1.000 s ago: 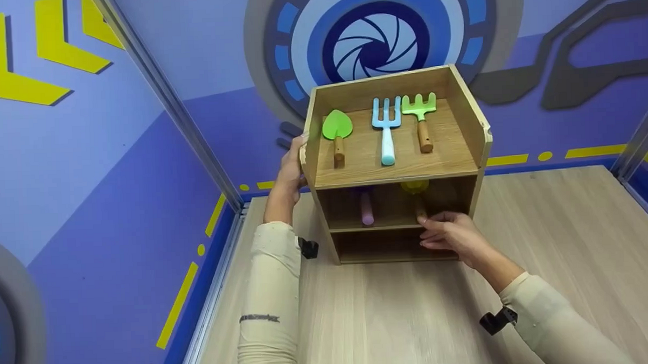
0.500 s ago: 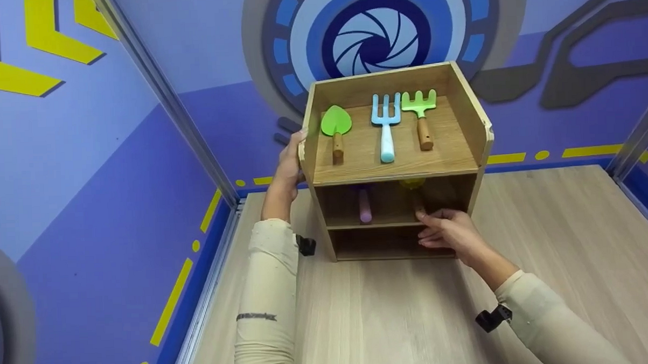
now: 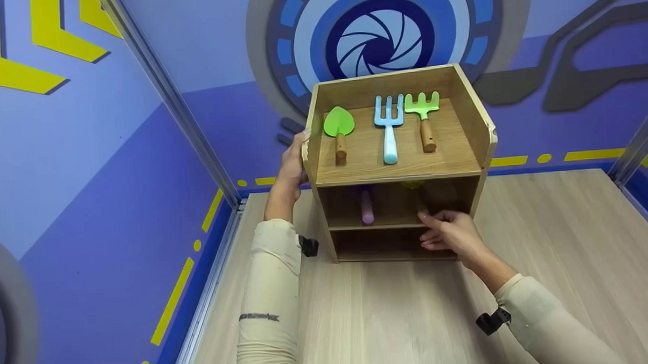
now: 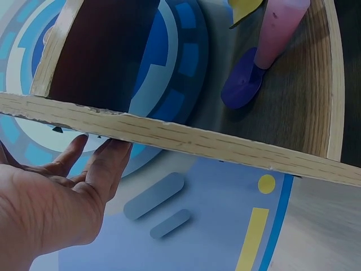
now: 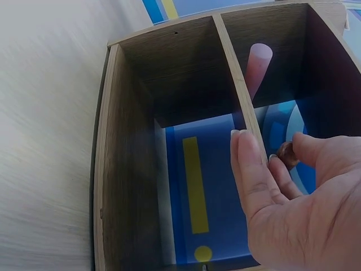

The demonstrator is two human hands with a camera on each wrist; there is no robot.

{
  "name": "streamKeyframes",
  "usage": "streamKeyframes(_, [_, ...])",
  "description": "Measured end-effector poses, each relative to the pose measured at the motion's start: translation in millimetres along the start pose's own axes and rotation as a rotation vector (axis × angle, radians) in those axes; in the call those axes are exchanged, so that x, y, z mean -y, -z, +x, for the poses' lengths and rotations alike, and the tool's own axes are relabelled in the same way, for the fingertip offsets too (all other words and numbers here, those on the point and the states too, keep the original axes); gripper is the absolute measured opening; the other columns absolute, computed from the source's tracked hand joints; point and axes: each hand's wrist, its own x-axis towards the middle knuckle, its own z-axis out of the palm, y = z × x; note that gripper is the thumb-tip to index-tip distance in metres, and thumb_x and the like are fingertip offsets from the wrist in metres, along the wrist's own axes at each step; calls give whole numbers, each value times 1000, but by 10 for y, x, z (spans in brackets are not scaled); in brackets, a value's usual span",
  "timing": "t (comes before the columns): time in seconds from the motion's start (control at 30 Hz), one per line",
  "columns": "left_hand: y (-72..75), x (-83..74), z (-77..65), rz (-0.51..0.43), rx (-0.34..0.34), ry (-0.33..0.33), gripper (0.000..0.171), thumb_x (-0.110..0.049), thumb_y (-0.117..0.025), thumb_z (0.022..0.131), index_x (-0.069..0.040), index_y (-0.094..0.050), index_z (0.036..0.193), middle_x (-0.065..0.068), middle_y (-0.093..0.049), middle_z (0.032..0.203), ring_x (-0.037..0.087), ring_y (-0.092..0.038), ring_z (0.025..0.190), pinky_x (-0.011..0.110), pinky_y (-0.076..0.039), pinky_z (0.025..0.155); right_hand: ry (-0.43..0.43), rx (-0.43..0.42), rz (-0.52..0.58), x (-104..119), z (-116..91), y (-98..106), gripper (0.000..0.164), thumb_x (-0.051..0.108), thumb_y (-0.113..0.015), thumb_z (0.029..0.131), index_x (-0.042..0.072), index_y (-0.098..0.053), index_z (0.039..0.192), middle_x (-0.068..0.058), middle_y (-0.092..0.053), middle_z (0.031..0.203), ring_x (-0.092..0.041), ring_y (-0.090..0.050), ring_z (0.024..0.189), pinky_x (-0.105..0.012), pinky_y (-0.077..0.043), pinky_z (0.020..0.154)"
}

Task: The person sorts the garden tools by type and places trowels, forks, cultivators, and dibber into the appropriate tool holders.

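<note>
A small wooden shelf unit (image 3: 401,226) stands against the back wall. My right hand (image 3: 455,236) reaches into its middle compartment. Thumb and a finger pinch the brown handle end (image 5: 287,154) of a yellow-headed garden tool (image 3: 412,184); the top shelf hides most of its head. Left of it lies a purple trowel (image 4: 243,82) with a pink handle (image 3: 367,207). My left hand (image 3: 290,167) rests against the unit's left side panel, its fingers fairly straight. On top lie a green trowel (image 3: 338,122), a blue fork (image 3: 389,128) and a green rake (image 3: 424,114).
The bottom compartment (image 3: 391,244) lies below my right hand. A pale wood-grain table (image 3: 382,320) extends in front and to the right. Blue printed walls (image 3: 113,173) stand at the left and back, with a metal corner post (image 3: 176,106) between them.
The yellow-headed tool has slid slightly deeper into the middle compartment, so less of its head shows. My right hand keeps its pinch on the handle. My left hand stays at the side panel.
</note>
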Motion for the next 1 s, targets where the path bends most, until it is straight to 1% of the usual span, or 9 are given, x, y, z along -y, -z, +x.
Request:
streamKeyframes(0.13, [-10, 7, 12, -12, 0, -3, 74, -67, -55, 91, -21, -60, 150, 10, -64, 128, 21, -64, 107, 36, -55, 88, 1, 2, 6, -2, -12, 8, 41, 35, -75, 101, -3, -63, 111, -6, -78, 76, -17, -78, 70, -32, -66, 70])
streamKeyframes(0.3, [-1, 1, 23, -9, -16, 1, 76, -68, -56, 91, -20, -61, 149, 11, -63, 132, 22, -63, 109, 37, -54, 90, 21, 32, -2, -6, -14, 10, 41, 32, -74, 102, -4, -61, 114, -6, -78, 81, -18, -78, 74, -33, -66, 71])
streamKeyframes(0.4, [14, -3, 29, -2, -20, 0, 76, -68, -54, 92, -20, -59, 151, 12, -61, 136, 23, -62, 112, 38, -53, 91, 31, 61, -4, -5, -17, 13, 43, 31, -72, 103, -6, -60, 119, -6, -78, 85, -19, -79, 77, -33, -66, 74])
streamKeyframes(0.57, [44, 11, 31, -2, -33, -3, 76, -69, -53, 93, -21, -59, 152, 12, -60, 138, 23, -61, 114, 39, -52, 93, 39, 113, -18, 16, -49, 32, 54, 36, -71, 104, -10, -57, 130, -4, -78, 91, -19, -79, 82, -33, -66, 77])
streamKeyframes(0.67, [48, 20, 9, -7, -55, -2, 75, -70, -53, 93, -22, -60, 150, 12, -60, 140, 25, -60, 118, 41, -50, 98, 42, 140, -42, 27, -86, 63, 60, 39, -69, 105, -11, -55, 135, -3, -78, 94, -19, -79, 84, -34, -66, 79])
streamKeyframes(0.77, [38, 20, -20, 8, -83, 0, 75, -71, -55, 93, -22, -61, 150, 11, -59, 146, 26, -58, 125, 44, -48, 107, 53, 142, -61, 26, -131, 114, 59, 41, -66, 106, -9, -56, 135, -3, -79, 96, -18, -78, 85, -35, -66, 79])
streamKeyframes(0.87, [36, 15, -45, 30, -116, 7, 76, -74, -55, 94, -24, -62, 150, 8, -58, 151, 25, -55, 131, 47, -42, 116, 68, 122, -66, 15, -176, 178, 53, 42, -63, 107, -5, -59, 130, -4, -79, 98, -17, -78, 86, -34, -66, 78])
streamKeyframes(0.93, [43, 16, -61, 25, -126, 11, 75, -73, -54, 95, -24, -62, 150, 9, -58, 151, 26, -55, 133, 49, -41, 118, 75, 106, -60, 5, -202, 225, 49, 42, -62, 108, -3, -62, 127, -5, -79, 98, -16, -77, 85, -34, -66, 77])
streamKeyframes(1.0, [55, 11, -85, 15, -136, 22, 74, -74, -54, 95, -23, -63, 148, 10, -60, 148, 26, -56, 131, 48, -42, 117, 82, 97, -62, -4, -223, 278, 46, 42, -60, 109, -1, -64, 123, -5, -78, 98, -14, -77, 85, -33, -66, 76])
